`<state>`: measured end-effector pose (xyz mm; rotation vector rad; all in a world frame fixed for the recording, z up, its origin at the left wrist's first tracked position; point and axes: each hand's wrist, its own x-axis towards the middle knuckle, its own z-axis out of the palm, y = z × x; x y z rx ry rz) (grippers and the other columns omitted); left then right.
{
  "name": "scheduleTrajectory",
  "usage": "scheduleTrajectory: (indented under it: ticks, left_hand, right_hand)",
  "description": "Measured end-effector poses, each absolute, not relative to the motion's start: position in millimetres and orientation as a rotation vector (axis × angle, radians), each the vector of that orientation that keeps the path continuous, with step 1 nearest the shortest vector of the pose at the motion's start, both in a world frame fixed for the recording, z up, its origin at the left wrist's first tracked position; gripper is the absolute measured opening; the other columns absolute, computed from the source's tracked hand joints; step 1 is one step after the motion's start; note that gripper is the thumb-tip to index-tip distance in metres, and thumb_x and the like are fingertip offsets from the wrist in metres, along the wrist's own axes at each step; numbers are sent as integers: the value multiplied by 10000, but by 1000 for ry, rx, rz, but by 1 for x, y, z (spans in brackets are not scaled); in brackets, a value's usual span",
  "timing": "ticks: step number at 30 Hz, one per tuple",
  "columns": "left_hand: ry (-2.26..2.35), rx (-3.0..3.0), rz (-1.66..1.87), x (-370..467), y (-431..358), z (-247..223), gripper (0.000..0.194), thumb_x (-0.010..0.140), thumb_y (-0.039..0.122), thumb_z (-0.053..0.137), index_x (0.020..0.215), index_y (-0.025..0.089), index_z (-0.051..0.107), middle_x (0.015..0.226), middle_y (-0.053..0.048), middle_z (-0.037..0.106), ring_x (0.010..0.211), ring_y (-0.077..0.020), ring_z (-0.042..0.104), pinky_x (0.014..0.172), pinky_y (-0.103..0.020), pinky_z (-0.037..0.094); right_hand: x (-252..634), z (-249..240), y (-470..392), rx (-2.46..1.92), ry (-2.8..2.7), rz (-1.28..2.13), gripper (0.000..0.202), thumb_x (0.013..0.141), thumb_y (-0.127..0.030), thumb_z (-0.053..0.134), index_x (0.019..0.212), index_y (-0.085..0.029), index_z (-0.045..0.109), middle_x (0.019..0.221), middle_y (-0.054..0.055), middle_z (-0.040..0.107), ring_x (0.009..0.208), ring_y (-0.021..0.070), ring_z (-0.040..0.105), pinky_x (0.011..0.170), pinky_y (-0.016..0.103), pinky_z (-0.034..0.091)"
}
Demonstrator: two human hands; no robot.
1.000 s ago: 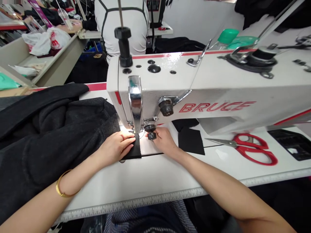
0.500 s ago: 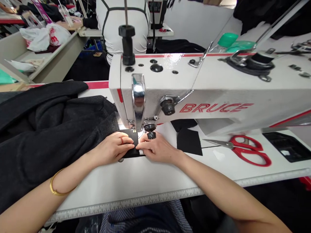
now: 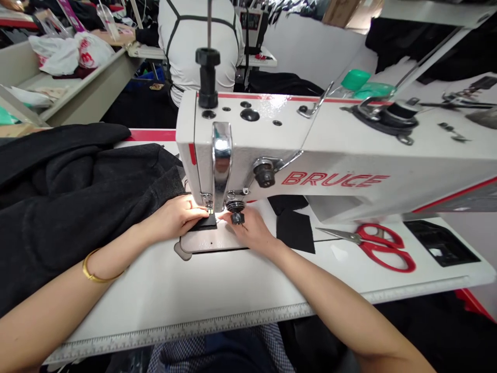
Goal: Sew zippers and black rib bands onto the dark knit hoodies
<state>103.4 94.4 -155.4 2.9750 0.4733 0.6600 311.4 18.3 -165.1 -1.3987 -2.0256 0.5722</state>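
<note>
A white sewing machine (image 3: 334, 150) marked BRUCE stands over the white table. Under its needle area lies a small black fabric piece (image 3: 204, 224). My left hand (image 3: 173, 220) presses this piece from the left, its fingers together on top of it. On the right side of the needle, my right hand (image 3: 248, 228) has its fingertips pinched close to the fabric's edge; the machine's knob partly hides them, and what they hold cannot be made out. A large dark garment (image 3: 89, 176) lies heaped left of the machine, beside my left hand.
Red-handled scissors (image 3: 384, 247) and black fabric scraps (image 3: 295, 230) lie right of my right hand. A black tray (image 3: 442, 243) is set farther right. A ruler strip (image 3: 186, 327) runs along the front edge. A person in white (image 3: 200, 52) sits beyond the machine.
The black piece and both hands have moved away from me, under the needle area, uncovering the machine's metal plate in front. The view has shifted slightly.
</note>
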Motion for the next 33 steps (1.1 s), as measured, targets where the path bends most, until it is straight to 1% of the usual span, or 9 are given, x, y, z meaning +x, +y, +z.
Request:
scheduleTrajectory:
  ticks: [7, 13, 21, 23, 25, 27, 28, 30, 33]
  left_hand:
    - [504, 2995, 635, 101, 100, -161, 312, 880, 272, 353, 927, 221, 658, 777, -42, 627, 728, -148, 554, 593, -230, 427]
    - [509, 2961, 638, 102, 98, -159, 288, 872, 246, 369, 906, 220, 654, 681, -22, 602, 665, -140, 539, 569, -230, 403]
    - [458, 2943, 553, 103, 80, -161, 221, 851, 161, 399, 918, 179, 608, 1016, -54, 617, 836, -143, 559, 745, -263, 440]
    - [610, 3029, 517, 102, 68, -158, 231, 847, 145, 396, 950, 190, 598, 1093, -76, 578, 971, -183, 525, 859, -338, 406]
    - [1022, 3072, 529, 96, 53, -153, 251, 829, 192, 447, 1049, 221, 563, 1232, -110, 477, 1130, -280, 417, 947, -511, 292]
    - [1590, 2919, 591, 83, 37, -152, 433, 776, 325, 533, 1194, 232, 470, 1311, -157, 377, 1185, -388, 312, 914, -652, 188]
    - [1800, 2786, 601, 72, 29, -152, 564, 743, 387, 557, 1257, 207, 408, 1288, -185, 389, 1161, -409, 326, 892, -664, 199]
    - [1973, 2575, 565, 45, 13, -155, 698, 725, 394, 555, 1317, 113, 317, 1121, -206, 506, 1043, -364, 438, 877, -584, 302]
    - [1887, 2500, 456, -2, -18, -162, 553, 690, 170, 517, 1224, 58, 431, 894, -137, 574, 866, -258, 515, 837, -404, 400]
  right_hand:
    - [313, -171, 22, -1397, -1764, 749, 362, 897, -310, 339, 741, -141, 619, 697, 47, 626, 675, 148, 583, 622, 247, 419]
    - [314, -173, 27, -1455, -1719, 704, 350, 861, -280, 380, 659, -144, 631, 657, 42, 641, 664, 155, 603, 618, 243, 423]
    - [315, -173, 26, -1483, -1743, 663, 415, 866, -375, 343, 671, -152, 634, 653, 40, 639, 616, 152, 594, 569, 232, 411]
    - [315, -173, 24, -1480, -1778, 646, 433, 875, -379, 312, 699, -151, 636, 641, 42, 633, 604, 156, 591, 560, 237, 413]
    - [315, -172, 22, -1477, -1822, 613, 461, 886, -394, 283, 723, -148, 636, 629, 48, 629, 598, 167, 593, 557, 249, 415]
    - [314, -171, 20, -1469, -1878, 568, 488, 892, -423, 262, 734, -149, 635, 630, 54, 629, 609, 181, 599, 569, 264, 421]
    - [313, -169, 19, -1463, -1912, 542, 499, 893, -437, 255, 733, -154, 634, 630, 57, 629, 615, 187, 600, 577, 272, 423]
    - [309, -167, 16, -1444, -1990, 486, 500, 888, -459, 256, 728, -169, 630, 634, 59, 625, 634, 201, 600, 598, 289, 427]
    - [299, -163, 6, -1397, -2117, 399, 452, 879, -454, 283, 731, -194, 621, 696, 69, 623, 703, 224, 590, 654, 324, 431]
